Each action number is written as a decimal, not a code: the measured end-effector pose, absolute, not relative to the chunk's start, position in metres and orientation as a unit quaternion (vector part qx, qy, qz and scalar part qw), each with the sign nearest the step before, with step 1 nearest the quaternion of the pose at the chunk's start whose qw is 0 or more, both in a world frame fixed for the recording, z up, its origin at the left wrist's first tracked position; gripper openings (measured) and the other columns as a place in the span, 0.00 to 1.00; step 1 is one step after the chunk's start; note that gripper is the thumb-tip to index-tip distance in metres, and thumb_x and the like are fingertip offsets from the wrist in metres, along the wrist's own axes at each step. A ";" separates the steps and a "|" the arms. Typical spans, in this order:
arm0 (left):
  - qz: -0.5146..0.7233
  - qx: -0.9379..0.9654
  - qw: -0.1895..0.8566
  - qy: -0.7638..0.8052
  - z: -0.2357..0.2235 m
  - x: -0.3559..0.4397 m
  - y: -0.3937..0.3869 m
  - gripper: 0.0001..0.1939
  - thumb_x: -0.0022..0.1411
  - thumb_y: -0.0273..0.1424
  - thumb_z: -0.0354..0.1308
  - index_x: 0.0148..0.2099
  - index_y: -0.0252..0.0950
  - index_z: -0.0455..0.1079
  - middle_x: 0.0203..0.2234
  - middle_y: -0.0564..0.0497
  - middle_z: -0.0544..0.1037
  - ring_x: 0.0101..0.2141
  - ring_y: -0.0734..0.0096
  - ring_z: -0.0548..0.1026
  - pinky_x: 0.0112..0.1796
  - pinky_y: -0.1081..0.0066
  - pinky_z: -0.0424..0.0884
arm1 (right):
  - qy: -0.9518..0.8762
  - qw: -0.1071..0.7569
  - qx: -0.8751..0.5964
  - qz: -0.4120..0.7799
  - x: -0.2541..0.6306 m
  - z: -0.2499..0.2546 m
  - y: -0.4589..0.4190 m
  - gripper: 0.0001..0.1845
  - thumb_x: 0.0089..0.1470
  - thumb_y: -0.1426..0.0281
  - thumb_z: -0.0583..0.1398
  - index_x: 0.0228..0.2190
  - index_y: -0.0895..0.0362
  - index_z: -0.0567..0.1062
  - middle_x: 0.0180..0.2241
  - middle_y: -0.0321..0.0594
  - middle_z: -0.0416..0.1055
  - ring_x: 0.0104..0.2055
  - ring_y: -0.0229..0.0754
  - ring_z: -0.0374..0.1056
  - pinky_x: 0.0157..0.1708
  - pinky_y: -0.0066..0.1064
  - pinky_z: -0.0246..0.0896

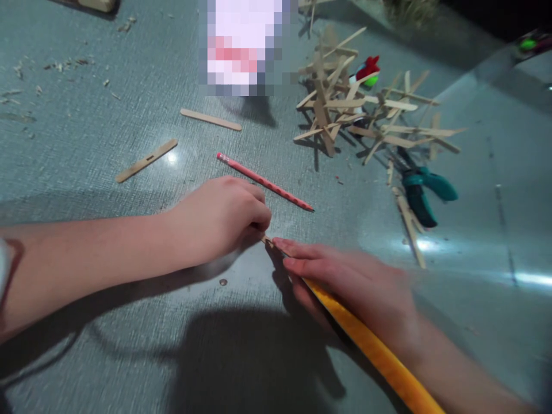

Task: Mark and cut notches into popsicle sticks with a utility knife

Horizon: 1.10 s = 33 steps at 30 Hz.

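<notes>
My left hand (233,210) is closed at the middle of the table, its fingers pinching a small wooden craft stick (267,240) of which only a short end shows. Opposite it, my right hand (340,282) grips a long orange-yellow tool (371,342) that runs down to the bottom edge; its kind cannot be made out. The right fingertips reach the stick's end, and whatever tip the tool has there is hidden or blurred. Just beyond both hands lies a pink pencil (267,182), its point to the right.
Two loose craft sticks lie ahead: one plain (211,119), one with a slot (146,161). At the right stand star-shaped stick pieces (328,103), near teal-handled pliers (416,190) and broken sticks (409,224). Wood shavings (66,64) are scattered at the far left. A blurred-out object (241,43) sits at the back.
</notes>
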<state>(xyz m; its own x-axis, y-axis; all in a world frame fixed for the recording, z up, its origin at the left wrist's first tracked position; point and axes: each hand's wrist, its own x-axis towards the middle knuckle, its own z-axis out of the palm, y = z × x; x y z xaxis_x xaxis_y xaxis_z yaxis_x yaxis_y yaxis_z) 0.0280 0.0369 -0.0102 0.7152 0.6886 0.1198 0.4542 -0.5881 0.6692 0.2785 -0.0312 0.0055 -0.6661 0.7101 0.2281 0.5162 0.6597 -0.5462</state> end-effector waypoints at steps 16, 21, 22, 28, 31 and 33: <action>0.178 0.907 0.251 0.288 -0.012 0.028 0.034 0.08 0.70 0.27 0.57 0.38 0.36 0.77 0.34 0.48 0.80 0.37 0.62 0.74 0.41 0.63 0.66 | -0.884 0.257 -0.305 0.245 0.289 -0.009 -0.026 0.22 0.62 0.78 0.65 0.55 0.46 0.77 0.56 0.40 0.81 0.56 0.48 0.80 0.52 0.38 0.82; 0.178 0.901 0.265 0.295 -0.013 0.028 0.035 0.07 0.66 0.26 0.59 0.35 0.37 0.77 0.32 0.50 0.80 0.36 0.63 0.75 0.41 0.63 0.66 | -0.881 0.207 -0.320 0.280 0.287 0.005 -0.023 0.25 0.68 0.74 0.62 0.61 0.42 0.75 0.60 0.35 0.77 0.57 0.49 0.80 0.55 0.37 0.81; 0.178 0.898 0.271 0.298 -0.013 0.028 0.036 0.06 0.65 0.26 0.59 0.35 0.37 0.77 0.32 0.51 0.80 0.36 0.63 0.75 0.41 0.64 0.67 | -0.872 0.198 -0.334 0.299 0.286 0.008 -0.022 0.24 0.69 0.73 0.61 0.61 0.40 0.75 0.59 0.33 0.78 0.55 0.48 0.80 0.53 0.35 0.82; 0.182 0.890 0.279 0.310 -0.012 0.028 0.034 0.07 0.62 0.25 0.58 0.34 0.38 0.77 0.31 0.52 0.80 0.35 0.65 0.76 0.39 0.65 0.67 | -0.823 0.129 -0.401 0.382 0.275 0.020 -0.020 0.21 0.69 0.71 0.59 0.58 0.40 0.79 0.57 0.31 0.80 0.56 0.51 0.80 0.52 0.41 0.83; 0.186 0.889 0.276 0.313 -0.013 0.027 0.033 0.08 0.62 0.26 0.57 0.34 0.38 0.77 0.31 0.52 0.80 0.35 0.65 0.77 0.39 0.65 0.67 | -0.817 0.112 -0.404 0.397 0.276 0.021 -0.020 0.17 0.69 0.69 0.58 0.52 0.42 0.82 0.57 0.31 0.80 0.57 0.52 0.79 0.55 0.41 0.81; 0.184 0.890 0.276 0.314 -0.013 0.027 0.033 0.08 0.62 0.26 0.57 0.34 0.38 0.77 0.31 0.52 0.81 0.35 0.65 0.77 0.39 0.65 0.67 | -0.827 0.121 -0.387 0.389 0.277 0.020 -0.020 0.16 0.69 0.68 0.57 0.49 0.43 0.83 0.57 0.32 0.80 0.56 0.52 0.80 0.55 0.41 0.80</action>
